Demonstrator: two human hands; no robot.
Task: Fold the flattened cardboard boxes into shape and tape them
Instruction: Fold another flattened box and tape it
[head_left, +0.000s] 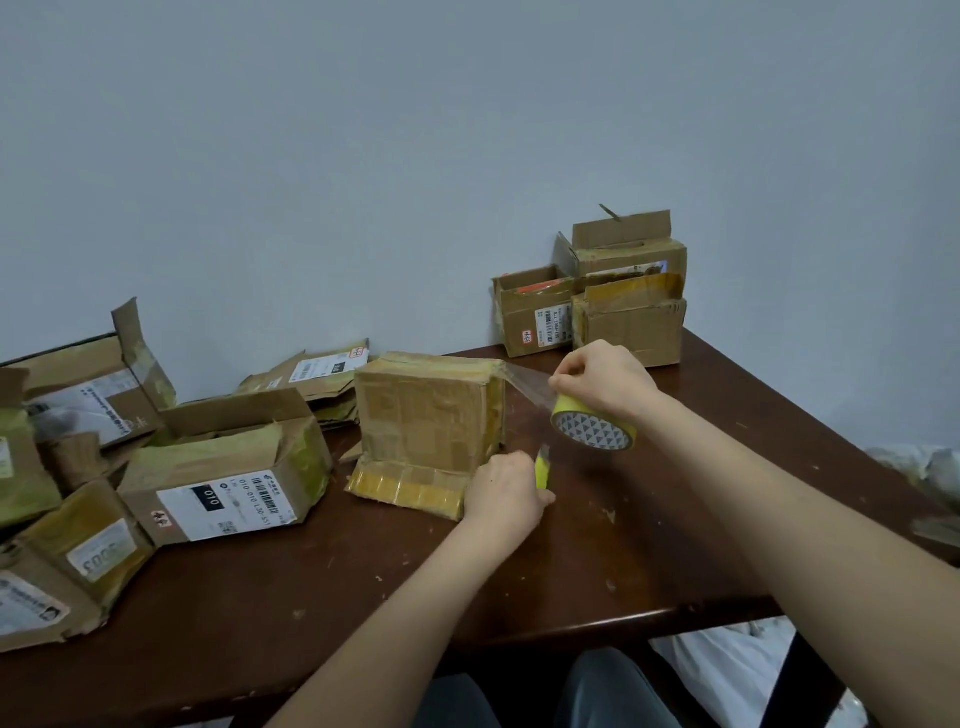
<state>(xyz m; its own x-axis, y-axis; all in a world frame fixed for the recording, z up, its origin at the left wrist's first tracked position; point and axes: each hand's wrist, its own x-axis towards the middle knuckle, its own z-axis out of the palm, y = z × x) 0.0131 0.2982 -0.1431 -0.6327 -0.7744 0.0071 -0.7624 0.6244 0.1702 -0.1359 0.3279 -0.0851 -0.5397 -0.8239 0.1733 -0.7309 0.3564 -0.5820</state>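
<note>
Standing by a grey wall (363, 156), the scuffed dark desk (675, 519) bears cardboard boxes (426, 410); right hand (602, 382) grips tape roll (595, 423), left hand (504, 488) a yellow cutter (542, 467).

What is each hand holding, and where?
The right hand grips the tape roll at its upper rim; the left hand holds a small yellow tool by its lower end.

bare counter (363, 587) runs along the near edge and to the right of the taped box (426, 415). open boxes (223, 467) crowd the left side, a stack of boxes (623, 312) fills the far corner, and a stretched tape strip (524, 382) bars the gap between box and tape roll (592, 428)
</note>
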